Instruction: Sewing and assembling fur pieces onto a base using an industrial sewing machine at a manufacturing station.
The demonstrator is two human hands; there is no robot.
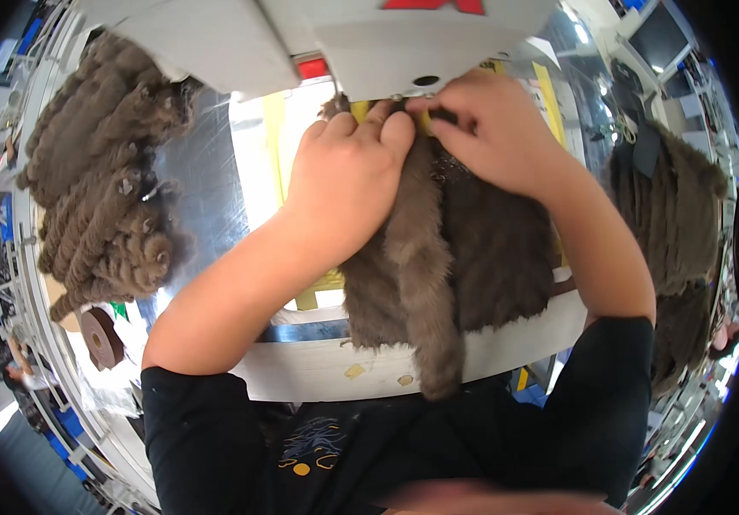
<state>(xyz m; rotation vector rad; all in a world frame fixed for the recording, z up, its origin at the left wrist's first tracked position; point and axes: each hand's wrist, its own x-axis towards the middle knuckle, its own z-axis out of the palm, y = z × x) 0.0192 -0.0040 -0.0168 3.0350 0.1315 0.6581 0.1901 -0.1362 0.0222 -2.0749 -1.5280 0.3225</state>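
At the white sewing machine [438, 43], both my hands work close together on brown fur. My left hand [343, 172] is closed, its knuckles bent and fingertips pressed on the upper end of a long fur strip [425, 283]. The strip runs down over a wider dark fur piece [498, 249] and hangs past the table's front edge. My right hand [498, 129] bends over the upper edge of the dark piece, thumb and forefinger closed about the fur near the machine head. The fingertips are partly hidden, and the stitching spot is under the machine.
Rolled brown fur strips [103, 163] are heaped at the left. A dark brown tape roll [101, 337] lies below them. More fur pieces [674, 223] hang at the right, with dark scissors [642, 142] on them. Yellow tape [275, 146] marks the lit work surface.
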